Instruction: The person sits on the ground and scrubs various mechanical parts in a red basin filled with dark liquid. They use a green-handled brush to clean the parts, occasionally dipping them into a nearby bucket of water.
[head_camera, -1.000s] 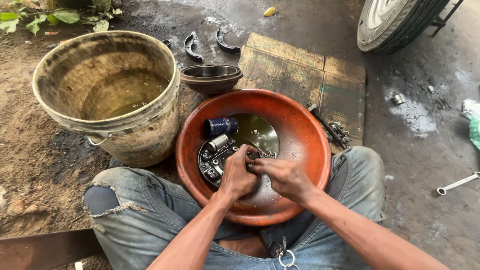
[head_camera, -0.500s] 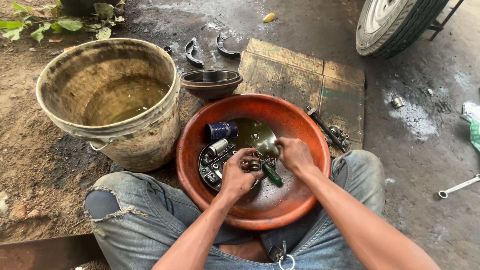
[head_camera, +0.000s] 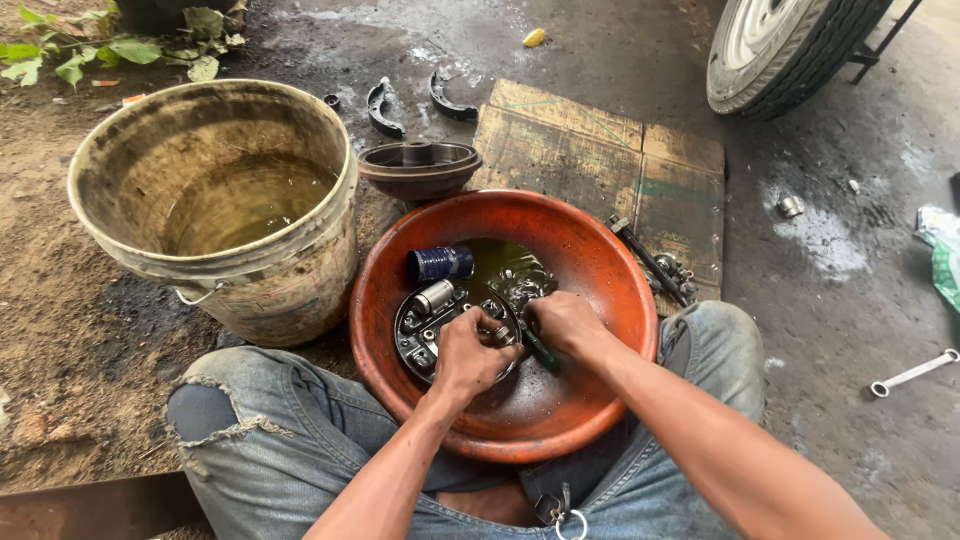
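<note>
The round metal plate (head_camera: 440, 330) lies flat in the bottom of the orange basin (head_camera: 600, 270), toward its left side, half sunk in dark oily liquid. The left hand (head_camera: 468, 352) sits over the plate's right edge with its fingers curled down onto it — a closed grip on the plate rim, though the fingertips themselves are hidden under the knuckles. The right hand (head_camera: 565, 322) is just beside it, the two hands touching or nearly so, and its grip is closed round a dark green-handled tool (head_camera: 543, 352) that slants down toward the person's lap; the working end of the tool is covered by the hands, so where it meets the plate cannot be made out.

A small metal cylinder (head_camera: 434, 297) rests on the plate's upper left, and a dark blue cylindrical part (head_camera: 441, 263) lies in the basin just above it, apart from both hands. Shiny metal pieces behind the right hand are too tangled to tell apart.

The basin sits on the ground between the person's knees in torn jeans (head_camera: 250, 430). To its left stands a dirty bucket (head_camera: 215, 200) holding murky liquid — near the basin, whether touching is unclear. A wheel (head_camera: 775, 50) at upper right is cut off by the frame.
</note>
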